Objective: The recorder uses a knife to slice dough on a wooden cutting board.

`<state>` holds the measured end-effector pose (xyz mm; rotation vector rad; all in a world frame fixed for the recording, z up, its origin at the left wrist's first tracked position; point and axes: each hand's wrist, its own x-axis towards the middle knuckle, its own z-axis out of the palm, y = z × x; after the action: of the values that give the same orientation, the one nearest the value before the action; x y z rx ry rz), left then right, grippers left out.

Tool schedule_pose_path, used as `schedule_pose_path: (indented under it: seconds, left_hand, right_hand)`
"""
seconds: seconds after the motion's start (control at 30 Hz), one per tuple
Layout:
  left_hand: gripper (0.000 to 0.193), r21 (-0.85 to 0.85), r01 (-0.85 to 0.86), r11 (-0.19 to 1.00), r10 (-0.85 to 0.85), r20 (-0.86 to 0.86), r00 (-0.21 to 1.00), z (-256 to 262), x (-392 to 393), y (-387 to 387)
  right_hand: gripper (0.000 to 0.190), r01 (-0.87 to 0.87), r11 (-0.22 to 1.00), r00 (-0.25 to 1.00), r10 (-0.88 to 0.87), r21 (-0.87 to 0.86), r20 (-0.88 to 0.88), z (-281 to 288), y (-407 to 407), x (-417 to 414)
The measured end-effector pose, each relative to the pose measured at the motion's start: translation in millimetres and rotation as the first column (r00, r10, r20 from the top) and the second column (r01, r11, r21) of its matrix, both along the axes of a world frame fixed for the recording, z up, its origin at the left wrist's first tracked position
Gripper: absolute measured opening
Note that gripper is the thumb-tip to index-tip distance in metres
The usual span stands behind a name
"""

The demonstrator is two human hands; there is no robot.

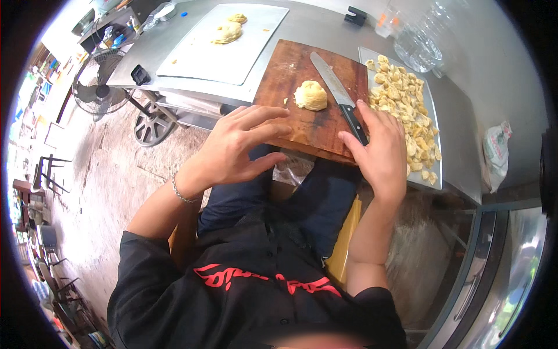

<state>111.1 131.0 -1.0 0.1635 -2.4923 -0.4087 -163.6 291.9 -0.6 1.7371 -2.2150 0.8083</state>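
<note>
A rounded lump of pale yellow dough (311, 95) sits on a thick wooden cutting board (287, 65). Right of it lies a kitchen knife (338, 89) with a black handle, its blade pointing away from me. My left hand (239, 144) hovers by the board's left near edge, fingers apart, holding nothing. Beside the knife handle is my right hand (379, 148), thumb and fingers spread around the handle's near end; whether it touches the handle is unclear. Many small cut yellow pieces (401, 100) cover a tray (429, 100) to the right. More dough (229, 33) rests on a white board (205, 61).
A metal table (314, 26) carries the boards. At its back right stand a large clear plastic bottle (418, 48) and a cup (386, 24). A small black object (140, 75) is at the left edge. A standing fan (102, 87) is left of the table.
</note>
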Motion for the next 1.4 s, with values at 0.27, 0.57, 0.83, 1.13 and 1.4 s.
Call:
schedule_pose_path:
  seconds: [0.27,0.57,0.83,1.13,1.4]
  left_hand:
    - [0.046,0.002,-0.059,0.998,0.059,-0.029,0.998,-18,12,-5]
    - [0.04,0.139,-0.097,0.986,0.13,-0.251,0.959,-38,1,4]
    - [0.038,0.064,-0.171,0.983,0.183,-0.325,0.928,-42,7,16]
    - [0.043,0.058,-0.233,0.971,0.237,-0.381,0.894,-34,15,9]
    - [0.036,0.019,-0.284,0.959,0.274,-0.335,0.901,-46,7,5]
  right_hand:
    - [0.078,-0.037,0.998,0.97,0.049,-0.055,0.237,9,-9,-25]
    - [0.077,0.072,0.994,0.877,-0.022,-0.085,0.48,19,33,-27]
    - [0.076,0.059,0.988,0.847,0.028,-0.146,0.53,29,56,-28]
    - [0.074,0.103,0.97,0.828,0.039,-0.22,0.559,29,81,-40]
    - [0.058,-0.065,0.849,0.896,0.281,-0.525,0.345,46,96,-1]
